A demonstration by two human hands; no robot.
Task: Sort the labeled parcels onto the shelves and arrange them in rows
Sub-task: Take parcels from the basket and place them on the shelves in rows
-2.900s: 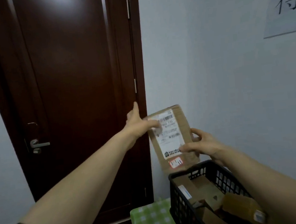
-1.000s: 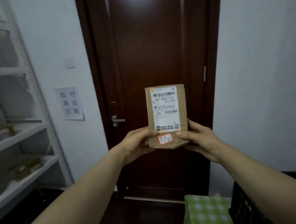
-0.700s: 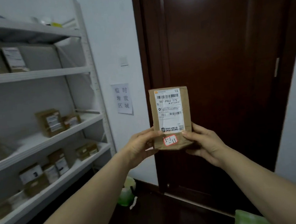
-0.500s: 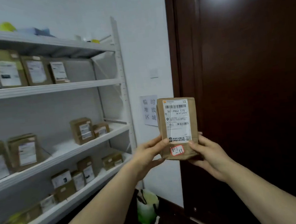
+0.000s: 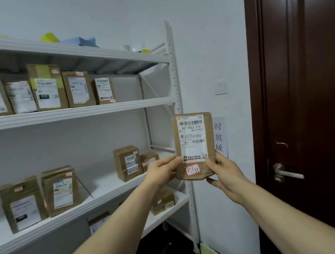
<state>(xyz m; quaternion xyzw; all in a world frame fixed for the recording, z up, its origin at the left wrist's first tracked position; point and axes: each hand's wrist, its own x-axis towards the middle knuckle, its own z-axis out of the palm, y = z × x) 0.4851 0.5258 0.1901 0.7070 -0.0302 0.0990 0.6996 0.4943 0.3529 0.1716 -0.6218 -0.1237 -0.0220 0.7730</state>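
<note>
Left hand point(image 5: 162, 168) and right hand point(image 5: 225, 170) both pinch the upright brown parcel point(image 5: 194, 144) by its lower edges, at 3 o'clock of the shelves point(image 5: 78, 113).

White shelves point(image 5: 74, 113), upright parcels point(image 5: 78, 88)

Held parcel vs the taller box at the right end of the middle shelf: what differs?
1. The held parcel is in the air, pinched at its lower corners by the left hand and right hand; the shelf box stands on the middle shelf.
2. The held parcel faces the camera squarely; the shelf box is angled, showing two sides.
3. The held parcel's label covers most of its front; the shelf box's is smaller.
Both are brown, upright and white-labelled.
</note>
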